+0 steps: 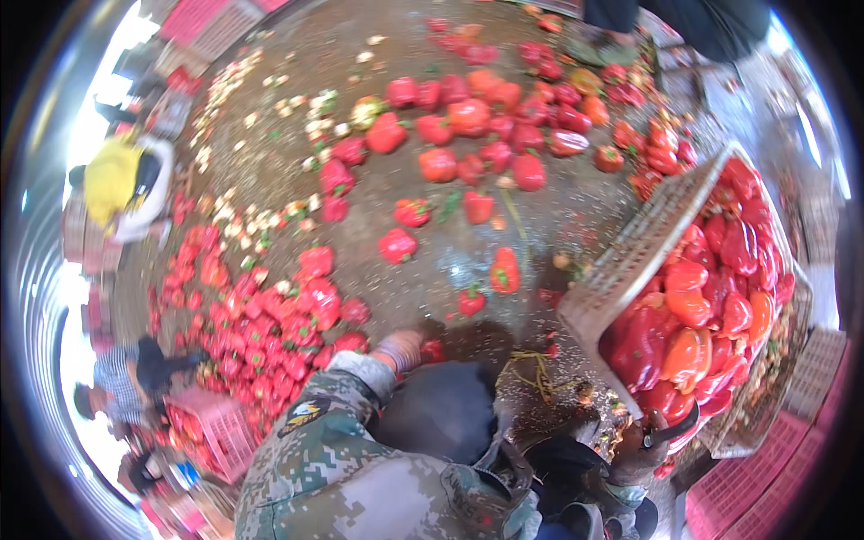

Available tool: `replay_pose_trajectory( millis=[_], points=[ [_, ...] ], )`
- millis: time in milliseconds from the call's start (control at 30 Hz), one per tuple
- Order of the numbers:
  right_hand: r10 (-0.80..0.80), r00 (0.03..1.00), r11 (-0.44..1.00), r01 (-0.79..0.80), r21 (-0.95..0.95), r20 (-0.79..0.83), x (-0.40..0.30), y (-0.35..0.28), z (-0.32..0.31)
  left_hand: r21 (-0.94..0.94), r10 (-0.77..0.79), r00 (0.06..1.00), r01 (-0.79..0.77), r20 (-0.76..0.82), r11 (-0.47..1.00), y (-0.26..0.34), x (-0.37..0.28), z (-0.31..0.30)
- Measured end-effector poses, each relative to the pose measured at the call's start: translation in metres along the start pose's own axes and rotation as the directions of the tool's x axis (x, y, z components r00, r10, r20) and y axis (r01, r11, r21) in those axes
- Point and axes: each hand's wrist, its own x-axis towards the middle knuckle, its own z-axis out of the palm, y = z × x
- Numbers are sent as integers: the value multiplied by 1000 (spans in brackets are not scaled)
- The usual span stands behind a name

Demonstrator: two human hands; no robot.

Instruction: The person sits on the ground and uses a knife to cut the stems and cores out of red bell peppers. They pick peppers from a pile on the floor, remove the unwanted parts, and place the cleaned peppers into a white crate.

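Note:
My left hand (408, 339) is blurred and reaches down beside my dark-covered knee, at the end of a camouflage sleeve. A red bell pepper (433, 350) lies right by it; the fingers are partly hidden, so I cannot tell whether they hold it. At the lower right, my right hand (638, 451) grips a small knife (677, 429) with a dark, curved blade. That hand is close to the near corner of a tilted plastic crate (628, 253) filled with red bell peppers (687, 297). Loose peppers (471, 300) rest on the wet floor before me.
A large heap of red peppers (270, 337) spreads at left, with more peppers (469, 118) ahead. Cut pepper cores (250, 219) litter the floor. People sit at left, one in yellow (111, 179), one by a pink crate (226, 439). Another person's legs (702, 27) show at top right.

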Motion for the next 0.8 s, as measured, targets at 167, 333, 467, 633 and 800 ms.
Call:
replay_pose_trajectory(
  millis=[167,333,467,633,800],
  points=[
    [306,730,802,-544,248,612,-55,-37,36,-387,-323,934,358,154,850,-40,-130,100],
    [338,305,421,-895,147,891,-133,-31,38,-481,-605,796,546,41,686,-70,-197,188],
    [310,361,544,-826,147,880,-139,-49,22,-470,-710,694,589,-124,657,-85,-209,210],
    [375,635,510,-750,422,675,-126,-92,10,-476,-632,559,418,-536,773,-129,-164,182],
    [329,735,562,-657,503,593,-126,-101,-1,-304,-625,756,559,-196,772,-184,-105,104]
  ],
)
